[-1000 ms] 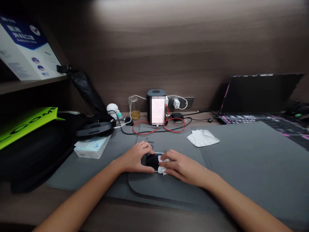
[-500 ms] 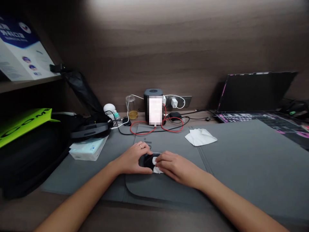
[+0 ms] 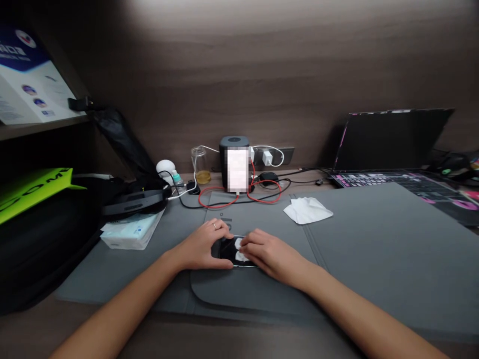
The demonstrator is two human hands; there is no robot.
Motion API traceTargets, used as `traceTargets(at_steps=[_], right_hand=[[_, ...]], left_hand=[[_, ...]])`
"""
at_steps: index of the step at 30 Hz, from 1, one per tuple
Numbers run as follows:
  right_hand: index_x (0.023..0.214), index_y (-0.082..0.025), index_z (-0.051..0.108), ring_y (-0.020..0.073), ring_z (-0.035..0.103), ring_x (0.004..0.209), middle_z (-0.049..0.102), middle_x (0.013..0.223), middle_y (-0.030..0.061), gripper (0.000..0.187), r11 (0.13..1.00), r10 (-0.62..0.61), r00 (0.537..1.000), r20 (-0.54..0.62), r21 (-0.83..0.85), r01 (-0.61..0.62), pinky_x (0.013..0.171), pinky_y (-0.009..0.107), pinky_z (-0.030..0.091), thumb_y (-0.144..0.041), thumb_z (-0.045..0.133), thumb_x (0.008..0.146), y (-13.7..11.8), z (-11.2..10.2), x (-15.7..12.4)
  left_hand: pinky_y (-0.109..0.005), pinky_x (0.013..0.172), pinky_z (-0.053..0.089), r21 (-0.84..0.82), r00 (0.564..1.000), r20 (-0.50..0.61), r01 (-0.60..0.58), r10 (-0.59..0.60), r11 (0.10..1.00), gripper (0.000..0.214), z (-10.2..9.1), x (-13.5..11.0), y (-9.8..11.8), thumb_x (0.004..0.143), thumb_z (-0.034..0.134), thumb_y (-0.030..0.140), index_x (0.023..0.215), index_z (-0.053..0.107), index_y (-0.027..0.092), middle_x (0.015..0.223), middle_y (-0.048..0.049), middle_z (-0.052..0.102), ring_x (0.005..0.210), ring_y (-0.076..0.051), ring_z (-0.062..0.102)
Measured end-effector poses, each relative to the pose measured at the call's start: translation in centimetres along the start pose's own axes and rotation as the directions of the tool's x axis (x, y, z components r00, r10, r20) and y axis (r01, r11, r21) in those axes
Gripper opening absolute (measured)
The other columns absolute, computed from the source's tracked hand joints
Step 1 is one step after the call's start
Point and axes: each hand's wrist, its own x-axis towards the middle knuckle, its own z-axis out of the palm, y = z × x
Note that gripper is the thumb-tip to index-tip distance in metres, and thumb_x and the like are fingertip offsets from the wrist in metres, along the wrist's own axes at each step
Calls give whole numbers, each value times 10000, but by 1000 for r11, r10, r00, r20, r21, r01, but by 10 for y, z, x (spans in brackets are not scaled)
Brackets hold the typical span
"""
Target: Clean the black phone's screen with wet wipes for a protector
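Bracing a phone (image 3: 228, 249), left fingers (image 3: 223, 264) face right fingers (image 3: 252, 247) pinching tissue (image 3: 240, 257); sheet (image 3: 37, 193) reads "COME".

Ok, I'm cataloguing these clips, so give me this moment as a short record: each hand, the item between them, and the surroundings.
Left hand: thumb and fingers bracing opposite edges of the phone
Right hand: fingers holding a wad of tissue over the screen
Item: phone, dark screen up
Surface: grey mat
On mat, right: loose white tissue
Back: glass jar, some amber liquid inside
Far right: open laptop, screen dark
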Motion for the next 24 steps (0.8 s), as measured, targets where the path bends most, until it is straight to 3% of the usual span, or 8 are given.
traceTargets(at_steps=[6,10,14,24], right_hand=[[1064,-142,686,209,602,943,668,1032,123,252,999,30,1000,-4,-17,-30,822,357,522,-185,440,1034,0,-1,0],[1047,-148,684,202,597,952,667,1018,115,266,1000,-14,999,30,1,14,834,348,516,-198,422,1044,0,1,0],[1047,-145,686,202,597,945,661,1023,118,257,999,35,999,5,-25,-35,827,344,515,-195,434,1040,0,2,0],[1266,-159,620,240,550,1132,632,1228,133,295,998,-51,998,43,-34,52,951,406,510,-277,498,1025,-6,4,1]], left_hand=[[-406,971,456,-5,1000,0,5,-5,1000,519,0,0,0,759,807,480,1157,609,213,1138,-77,590,1089,-268,538],[-396,963,459,-6,1000,9,2,-2,1000,510,0,0,0,761,811,458,1159,607,215,1126,-73,590,1080,-262,539],[-391,969,459,-3,1000,-6,2,-2,1000,523,-1,0,1,749,817,476,1155,613,218,1129,-69,591,1085,-261,546],[-390,955,461,-13,1000,2,2,-2,1000,460,0,1,0,764,811,450,1096,599,212,1117,-69,591,1074,-259,540]])
